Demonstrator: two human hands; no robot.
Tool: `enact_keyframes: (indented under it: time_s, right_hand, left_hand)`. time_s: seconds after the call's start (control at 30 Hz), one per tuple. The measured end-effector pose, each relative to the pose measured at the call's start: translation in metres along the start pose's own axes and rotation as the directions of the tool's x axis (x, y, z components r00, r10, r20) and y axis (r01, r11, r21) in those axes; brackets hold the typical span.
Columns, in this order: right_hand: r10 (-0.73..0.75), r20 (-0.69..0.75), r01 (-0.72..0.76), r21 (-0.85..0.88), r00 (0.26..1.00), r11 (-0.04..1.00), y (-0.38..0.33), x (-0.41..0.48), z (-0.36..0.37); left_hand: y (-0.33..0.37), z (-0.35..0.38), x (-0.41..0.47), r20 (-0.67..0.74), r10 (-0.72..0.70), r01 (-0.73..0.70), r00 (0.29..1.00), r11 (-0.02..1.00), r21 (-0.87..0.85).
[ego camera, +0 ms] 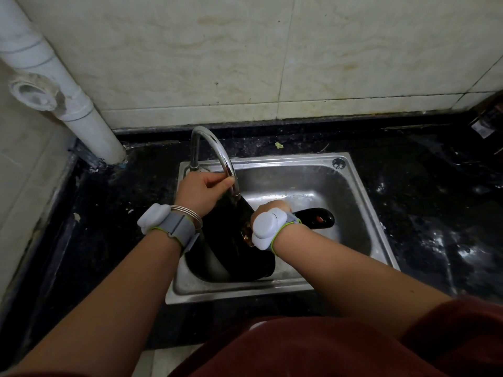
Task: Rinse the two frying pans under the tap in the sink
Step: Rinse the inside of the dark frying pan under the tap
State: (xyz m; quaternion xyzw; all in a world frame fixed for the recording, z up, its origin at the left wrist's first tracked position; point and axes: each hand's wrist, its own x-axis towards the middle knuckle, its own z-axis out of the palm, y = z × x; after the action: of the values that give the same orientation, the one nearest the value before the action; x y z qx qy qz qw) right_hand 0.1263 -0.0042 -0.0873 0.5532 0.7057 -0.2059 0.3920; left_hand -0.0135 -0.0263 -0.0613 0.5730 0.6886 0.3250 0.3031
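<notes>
One black round frying pan [245,259], kept tilted under curved chrome tap [215,148]: left hand [200,193] fingers curl round rim; right hand [272,206] fingers hidden.

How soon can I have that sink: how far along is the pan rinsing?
Done: a black frying pan stands tilted in the sink under the tap. In hand: the left hand is curled by the spout and pan rim, and the right hand reaches near the handle. Left: no water visibly running and a second pan isn't clearly distinguishable, so rinsing remains.
</notes>
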Motion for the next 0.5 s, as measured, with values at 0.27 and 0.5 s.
enact_keyframes:
  time_s: [0.27,0.5]
  right_hand:
    - [0.074,0.114,-0.07,-0.041,0.991,0.997,0.004,-0.008,-0.002]
    - [-0.085,-0.101,0.091,0.066,0.991,0.994,0.022,-0.024,0.011]
  left_hand:
    - [-0.005,-0.003,0.005,0.049,-0.004,0.004,0.999,1.0,-0.013]
    - [0.0,-0.007,0.007,0.103,0.077,-0.085,0.992,0.994,0.069]
